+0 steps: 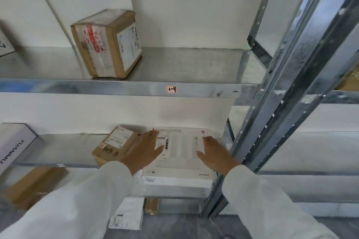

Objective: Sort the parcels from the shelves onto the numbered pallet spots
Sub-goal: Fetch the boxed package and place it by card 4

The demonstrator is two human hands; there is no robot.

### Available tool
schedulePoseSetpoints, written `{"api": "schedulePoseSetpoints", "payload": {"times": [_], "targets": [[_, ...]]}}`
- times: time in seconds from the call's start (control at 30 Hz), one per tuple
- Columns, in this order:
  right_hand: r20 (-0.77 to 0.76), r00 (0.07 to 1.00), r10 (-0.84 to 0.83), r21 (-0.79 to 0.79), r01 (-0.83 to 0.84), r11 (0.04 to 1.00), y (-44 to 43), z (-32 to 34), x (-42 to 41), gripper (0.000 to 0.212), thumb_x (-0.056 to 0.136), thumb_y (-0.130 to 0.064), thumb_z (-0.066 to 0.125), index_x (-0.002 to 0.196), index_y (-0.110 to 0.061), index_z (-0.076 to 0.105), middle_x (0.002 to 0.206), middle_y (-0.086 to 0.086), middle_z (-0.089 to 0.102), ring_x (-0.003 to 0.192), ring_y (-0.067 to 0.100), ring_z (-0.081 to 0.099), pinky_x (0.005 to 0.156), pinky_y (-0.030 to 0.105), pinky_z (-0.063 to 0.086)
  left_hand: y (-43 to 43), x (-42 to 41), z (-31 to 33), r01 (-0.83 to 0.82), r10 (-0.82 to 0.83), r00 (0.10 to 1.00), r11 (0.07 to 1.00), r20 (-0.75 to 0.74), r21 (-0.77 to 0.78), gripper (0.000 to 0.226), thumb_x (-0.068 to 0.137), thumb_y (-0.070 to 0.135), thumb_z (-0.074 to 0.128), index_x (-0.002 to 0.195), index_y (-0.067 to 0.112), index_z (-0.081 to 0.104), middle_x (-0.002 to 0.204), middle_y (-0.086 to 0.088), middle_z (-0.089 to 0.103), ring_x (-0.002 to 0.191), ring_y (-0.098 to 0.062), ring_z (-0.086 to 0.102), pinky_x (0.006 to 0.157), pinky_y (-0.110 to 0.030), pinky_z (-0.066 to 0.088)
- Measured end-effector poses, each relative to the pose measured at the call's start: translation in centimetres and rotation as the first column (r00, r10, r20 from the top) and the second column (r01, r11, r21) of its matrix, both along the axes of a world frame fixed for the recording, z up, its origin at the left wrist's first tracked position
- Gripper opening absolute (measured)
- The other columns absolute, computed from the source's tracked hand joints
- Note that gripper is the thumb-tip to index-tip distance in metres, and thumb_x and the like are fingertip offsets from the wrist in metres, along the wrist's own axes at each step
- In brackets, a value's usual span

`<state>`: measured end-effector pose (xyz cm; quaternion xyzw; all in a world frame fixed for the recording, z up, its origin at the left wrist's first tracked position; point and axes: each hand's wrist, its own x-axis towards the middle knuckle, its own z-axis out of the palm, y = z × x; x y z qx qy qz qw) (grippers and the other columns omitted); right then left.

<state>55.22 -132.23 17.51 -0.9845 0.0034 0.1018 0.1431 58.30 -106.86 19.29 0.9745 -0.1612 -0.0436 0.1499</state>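
On the middle galvanised steel shelf [68,149], both grips are spread. The left hand [143,150] and right hand [215,151] lie flat-fingered on top of the flat white printed carton [181,158], one near each side edge. The carton sits at the shelf's front, just beside a small brown cardboard parcel [114,143]. Pick-up step, I'd say. Next, the fingers must curl round the sides and lift it clear.

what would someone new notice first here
Both hands are spread flat over the white box on the middle shelf, left hand at its left edge, right hand at its right. Higher up to the left, a taped brown carton stands on the upper shelf.
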Motion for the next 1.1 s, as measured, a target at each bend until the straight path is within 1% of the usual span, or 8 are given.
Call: {"api": "schedulePoseSetpoints", "payload": {"times": [0.17,0.33,0.43,0.57,0.67,0.77,0.9,1.1], "targets": [[-0.036,0.996,-0.078,0.020,0.079,0.997,0.5,-2.0,1.2,0.061,0.094,-0.051,0.045,0.137,-0.008,0.035,0.135,0.009,0.046,0.119,0.025,0.052,0.098,0.040,0.049,0.2,1.5,-1.7,-0.059,0.058,0.993,0.998,-0.108,-0.012,0.059,0.095,0.039,0.052,0.143,0.010,0.034,0.144,-0.005,0.044,0.135,-0.021,0.039,0.111,-0.035,0.032],[-0.237,0.931,-0.278,0.424,0.356,0.833,0.6,-3.5,2.0,0.089,0.091,-0.041,0.058,0.151,-0.018,-0.003,0.151,0.004,0.034,0.134,0.027,0.042,0.110,0.046,0.039,0.5,2.4,-3.5,-0.126,0.097,0.971,0.984,-0.219,-0.126,0.047,0.094,0.034,0.053,0.135,0.013,0.039,0.134,-0.002,0.050,0.118,-0.024,0.054,0.096,-0.037,0.049],[-0.329,0.895,-0.302,0.493,0.436,0.753,0.8,-4.2,1.3,0.079,0.091,-0.043,0.059,0.148,-0.018,0.010,0.145,0.001,0.041,0.132,0.027,0.044,0.109,0.043,0.038,0.3,2.0,-4.3,-0.231,0.155,0.951,0.931,-0.267,-0.282,0.040,0.094,0.022,0.055,0.131,0.015,0.041,0.129,0.000,0.052,0.106,-0.021,0.061,0.087,-0.036,0.055],[-0.376,0.862,-0.341,0.538,0.502,0.677,0.1,-4.6,0.8,0.069,0.085,-0.051,0.065,0.137,-0.015,0.037,0.131,0.001,0.057,0.111,0.023,0.058,0.097,0.039,0.049,0.0,0.9,-5.1,-0.504,0.280,0.834,0.739,-0.475,-0.448,0.021,0.098,0.025,0.050,0.118,0.020,0.052,0.106,0.003,0.067,0.088,-0.011,0.066,0.068,-0.025,0.055],[-0.394,0.841,-0.369,0.562,0.539,0.628,-0.1,-4.5,0.4,0.066,0.083,-0.053,0.067,0.133,-0.017,0.045,0.126,0.000,0.061,0.104,0.020,0.059,0.092,0.036,0.050,0.4,0.2,-5.7,-0.592,0.264,0.765,0.647,-0.588,-0.480,0.019,0.100,0.030,0.048,0.114,0.021,0.056,0.105,0.000,0.069,0.089,-0.016,0.067,0.076,-0.032,0.057],[-0.374,0.838,-0.396,0.577,0.545,0.608,0.8,-4.2,-0.3,0.069,0.084,-0.053,0.065,0.138,-0.019,0.039,0.130,0.000,0.058,0.113,0.023,0.057,0.098,0.042,0.048,0.3,-0.7,-5.8,-0.657,0.245,0.710,0.568,-0.660,-0.496,0.022,0.098,0.037,0.050,0.113,0.023,0.058,0.105,0.000,0.070,0.093,-0.021,0.068,0.085,-0.042,0.057],[-0.350,0.846,-0.403,0.592,0.533,0.605,1.7,-4.1,-0.9,0.081,0.085,-0.050,0.066,0.144,-0.019,0.021,0.137,0.001,0.048,0.124,0.026,0.049,0.104,0.041,0.041,-0.3,-1.4,-5.5,-0.666,0.297,0.716,0.565,-0.632,-0.488,0.026,0.098,0.039,0.050,0.113,0.021,0.058,0.109,0.001,0.069,0.099,-0.021,0.066,0.089,-0.041,0.055],[-0.303,0.884,-0.355,0.699,0.459,0.549,1.4,-1.6,-2.8,0.079,0.082,-0.046,0.071,0.143,-0.025,0.025,0.131,-0.006,0.052,0.112,0.016,0.052,0.098,0.035,0.044,0.0,-4.3,-2.6,-0.670,0.316,0.737,0.463,-0.598,-0.581,0.024,0.098,0.031,0.052,0.116,0.019,0.061,0.107,0.005,0.070,0.084,-0.009,0.065,0.058,-0.015,0.044]]}}
